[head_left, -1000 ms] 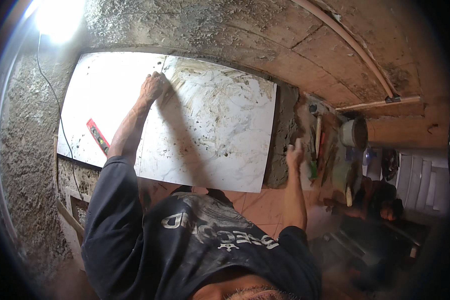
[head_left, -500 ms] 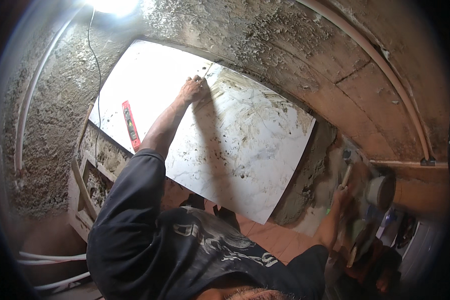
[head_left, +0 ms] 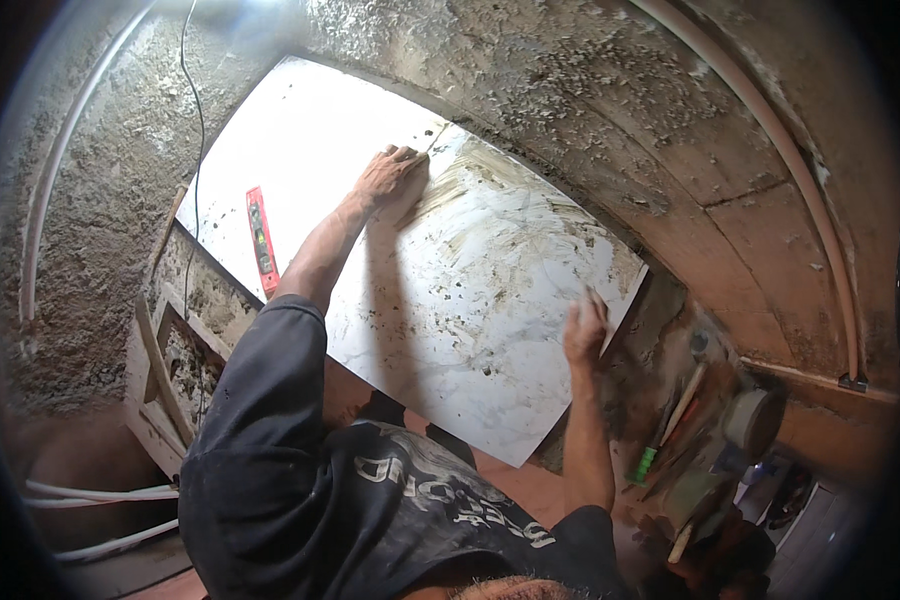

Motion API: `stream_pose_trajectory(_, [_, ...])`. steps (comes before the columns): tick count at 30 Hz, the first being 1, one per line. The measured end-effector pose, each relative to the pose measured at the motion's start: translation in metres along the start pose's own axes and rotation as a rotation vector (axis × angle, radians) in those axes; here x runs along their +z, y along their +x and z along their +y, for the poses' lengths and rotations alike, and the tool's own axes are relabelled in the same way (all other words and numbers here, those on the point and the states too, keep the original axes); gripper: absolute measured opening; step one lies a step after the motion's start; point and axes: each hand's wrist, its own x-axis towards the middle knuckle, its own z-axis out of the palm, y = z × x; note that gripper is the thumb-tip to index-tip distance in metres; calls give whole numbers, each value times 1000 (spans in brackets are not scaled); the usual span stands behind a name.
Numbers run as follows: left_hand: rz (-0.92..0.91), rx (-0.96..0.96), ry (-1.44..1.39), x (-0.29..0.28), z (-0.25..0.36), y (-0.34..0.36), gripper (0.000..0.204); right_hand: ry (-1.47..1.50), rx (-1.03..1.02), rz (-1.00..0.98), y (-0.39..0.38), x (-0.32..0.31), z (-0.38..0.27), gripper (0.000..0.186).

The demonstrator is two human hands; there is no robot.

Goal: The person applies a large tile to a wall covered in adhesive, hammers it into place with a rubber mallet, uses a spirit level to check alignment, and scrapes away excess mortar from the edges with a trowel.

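Observation:
A large white marbled slab (head_left: 530,385) lies in front of me, smeared with wet grey-brown mortar over its right half. My left hand (head_left: 388,175) rests on it near its far edge, beside a thin seam line. Its fingers are bent, the tips against the surface, with nothing visible in them. My right hand (head_left: 585,328) is over the slab's right end; motion blurs its fingers, and I see no tool in it. A red spirit level (head_left: 261,242) lies on the slab, left of my left forearm.
To the right lie a wooden-handled tool (head_left: 683,398), a green handle (head_left: 645,464) and a round container (head_left: 753,420). A rough plastered wall (head_left: 570,90) borders the far side. A dark cable (head_left: 196,130) hangs at left, above a wooden frame (head_left: 158,375). White pipes (head_left: 110,493) lie lower left.
My right hand has come away from the wooden handle at the right and moved left over the slab's right end. My left hand stays near the seam. The view has shifted slightly.

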Motion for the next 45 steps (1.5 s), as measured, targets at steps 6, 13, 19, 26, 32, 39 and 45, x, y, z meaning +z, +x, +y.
stream_pose_trajectory(6, [277,-33,-394,-12,25,0,34,264,-71,48,53,73,-91,32])
stream_pose_trajectory(13, [145,-2,-325,-39,34,2,38,178,216,242,-21,49,-72,30])
stream_pose_trajectory(19, [56,20,-226,-48,34,4,36,-359,939,314,-157,-86,80,34])
stream_pose_trajectory(26, [4,78,-255,-33,16,8,41,-695,1318,-146,-244,-155,178,53])
stream_pose_trajectory(32, [41,18,-257,-29,17,2,37,-580,1396,-12,-229,-151,190,50])
stream_pose_trajectory(39, [-12,68,-244,-21,16,7,43,-700,1316,-1,-268,-157,239,48])
stream_pose_trajectory(45, [108,64,-206,-12,18,3,37,-495,1122,124,-261,-165,234,41])
